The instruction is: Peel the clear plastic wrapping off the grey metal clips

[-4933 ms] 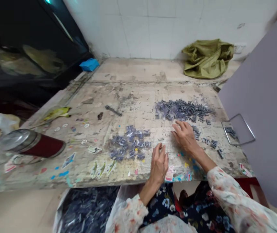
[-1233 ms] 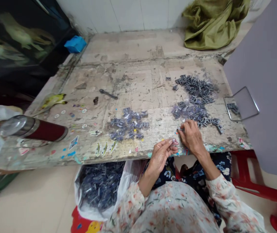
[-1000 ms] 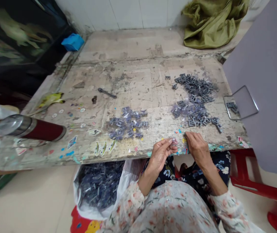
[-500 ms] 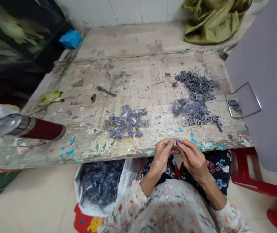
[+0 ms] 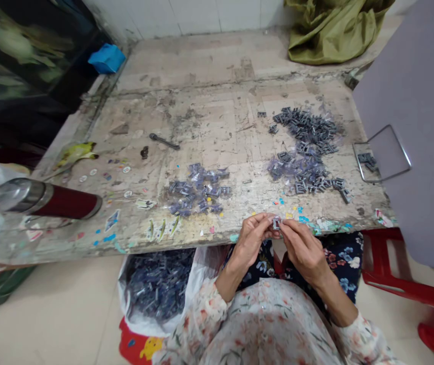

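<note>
My left hand and my right hand meet at the near edge of the worn table. Both pinch one small grey piece in a clear sleeve between their fingertips. A pile of bare grey pieces and sleeves lies just beyond my right hand. A smaller heap of sleeved pieces lies ahead of my left hand. Under the table edge by my left forearm stands an open bag full of such pieces.
A maroon flask lies on its side at the left. A small metal tool rests mid-table. A wire frame leans at a grey panel on the right. Green cloth and a blue packet sit at the back. A red stool stands right.
My right hand picked a piece from the pile by the table edge and drew back to meet my left hand. Both hands now pinch the same piece.
</note>
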### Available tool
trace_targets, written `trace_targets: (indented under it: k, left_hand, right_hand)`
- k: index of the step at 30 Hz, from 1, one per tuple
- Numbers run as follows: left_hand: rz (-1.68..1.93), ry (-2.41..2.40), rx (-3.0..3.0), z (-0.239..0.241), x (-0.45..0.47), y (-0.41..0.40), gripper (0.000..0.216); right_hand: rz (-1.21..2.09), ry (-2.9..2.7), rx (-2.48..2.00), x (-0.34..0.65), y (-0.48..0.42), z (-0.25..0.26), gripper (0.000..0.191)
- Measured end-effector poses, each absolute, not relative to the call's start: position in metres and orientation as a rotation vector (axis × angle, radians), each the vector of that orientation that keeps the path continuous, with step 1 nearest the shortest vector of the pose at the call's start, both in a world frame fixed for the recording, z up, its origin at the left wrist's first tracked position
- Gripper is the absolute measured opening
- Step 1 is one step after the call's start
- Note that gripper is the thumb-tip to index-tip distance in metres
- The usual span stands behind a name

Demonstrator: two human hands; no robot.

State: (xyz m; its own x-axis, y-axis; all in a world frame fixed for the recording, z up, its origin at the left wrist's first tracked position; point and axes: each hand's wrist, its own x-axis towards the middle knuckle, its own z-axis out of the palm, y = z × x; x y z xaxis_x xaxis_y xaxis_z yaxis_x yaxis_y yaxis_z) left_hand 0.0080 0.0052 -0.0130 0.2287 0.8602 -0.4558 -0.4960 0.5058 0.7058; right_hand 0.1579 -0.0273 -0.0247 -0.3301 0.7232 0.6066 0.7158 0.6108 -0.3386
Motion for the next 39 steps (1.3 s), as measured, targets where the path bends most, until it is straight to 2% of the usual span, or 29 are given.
trace_targets:
  k: [10, 16, 20, 24, 35, 39]
  left_hand:
    - [1.063, 0.943, 0.595, -0.014, 0.012, 0.002, 0.026]
    - [0.953, 0.897, 0.434, -0.012, 0.006, 0.007, 0.024]
    - [0.913, 0.862, 0.361, -0.014, 0.004, 0.008, 0.023]
    - [1.02, 0.917, 0.401, -0.014, 0.011, 0.003, 0.023]
    - [1.268, 1.239, 1.019, -0.008, 0.026, -0.013, 0.017]
    - [1.387, 1.31, 1.187, -0.01, 0.026, -0.014, 0.021]
  right_hand:
    - [-0.043, -2.058, -1.16, 0.155, -0.025, -0.023, 0.047]
    - [-0.061, -2.069, -1.132, 0.158, -0.025, -0.023, 0.048]
    - [-0.02, -2.063, -1.135, 0.161, -0.024, -0.022, 0.045]
    - [0.045, -2.023, -1.127, 0.158, -0.023, -0.02, 0.044]
    - [0.078, -1.821, -1.285, 0.137, -0.025, -0.011, 0.029]
    - [0.12, -1.74, -1.315, 0.132, -0.026, -0.008, 0.022]
